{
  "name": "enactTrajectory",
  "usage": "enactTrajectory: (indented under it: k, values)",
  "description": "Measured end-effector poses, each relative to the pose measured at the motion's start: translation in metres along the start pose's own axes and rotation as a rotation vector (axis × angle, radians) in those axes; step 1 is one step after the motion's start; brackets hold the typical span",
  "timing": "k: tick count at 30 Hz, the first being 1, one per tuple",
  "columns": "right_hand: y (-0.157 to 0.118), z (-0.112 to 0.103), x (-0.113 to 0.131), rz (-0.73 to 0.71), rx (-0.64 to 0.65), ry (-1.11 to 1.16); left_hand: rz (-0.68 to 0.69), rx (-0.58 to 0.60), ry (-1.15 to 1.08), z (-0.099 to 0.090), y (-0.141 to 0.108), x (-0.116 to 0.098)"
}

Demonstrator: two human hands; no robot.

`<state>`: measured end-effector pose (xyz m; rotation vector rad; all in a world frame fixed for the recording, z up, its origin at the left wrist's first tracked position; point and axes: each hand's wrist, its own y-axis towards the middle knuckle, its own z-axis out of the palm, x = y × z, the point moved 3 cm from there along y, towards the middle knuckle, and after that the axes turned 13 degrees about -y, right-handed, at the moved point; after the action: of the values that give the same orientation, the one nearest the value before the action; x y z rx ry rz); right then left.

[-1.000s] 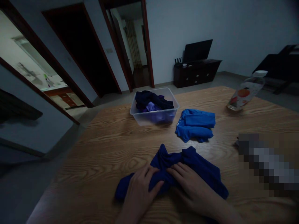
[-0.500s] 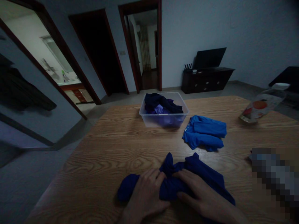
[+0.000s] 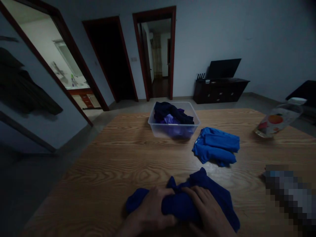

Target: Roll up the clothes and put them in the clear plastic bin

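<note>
A dark blue garment [image 3: 179,205] lies bunched in a loose roll on the table right in front of me. My left hand [image 3: 153,205] is closed over its left part, with the fingers curled over the top and the thumb on the near side. On the right part, my right hand [image 3: 208,209] grips the cloth with bent fingers, its thumb partly hidden low in the view. A loose flap of the garment spreads out beyond my right hand. Farther off lies a brighter blue garment [image 3: 218,143], folded, with small white buttons at its left edge.
A clear plastic box [image 3: 160,131] at the table's far side holds dark and purple clothes [image 3: 172,112]. At right stand a tilted-looking clear bottle [image 3: 278,118] and a blurred-out item [image 3: 291,194]. The wooden table [image 3: 111,158] has its left edge near my left.
The dark blue cloth bulges more between my hands, and its far folds are lower. My right hand has shifted slightly left and nearer. The whole view has tilted up a little.
</note>
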<state>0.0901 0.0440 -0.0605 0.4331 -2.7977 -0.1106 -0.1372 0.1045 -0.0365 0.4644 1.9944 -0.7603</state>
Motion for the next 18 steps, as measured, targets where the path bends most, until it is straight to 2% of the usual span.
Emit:
enactTrajectory:
  k: [4,7,12,13,15,18]
  values:
    - [0.005,-0.013,0.003,0.059,0.100,0.168,-0.044,0.050,-0.103,0.005,0.002,0.010]
    - [0.004,-0.016,0.004,0.163,0.121,0.294,-0.051,0.050,-0.254,0.008,0.005,0.012]
    - [-0.006,0.002,-0.006,0.328,0.126,0.505,-0.032,-0.043,-0.471,0.017,0.002,0.007]
    - [-0.007,0.007,-0.008,0.344,0.095,0.561,-0.020,-0.076,-0.504,0.018,0.001,0.003]
    - [-0.008,0.013,-0.010,0.355,-0.057,0.683,0.017,-0.154,-0.572,0.020,-0.001,-0.008]
    - [-0.004,0.005,0.001,0.285,-0.319,0.867,0.093,-0.272,-0.737,0.021,-0.001,-0.031]
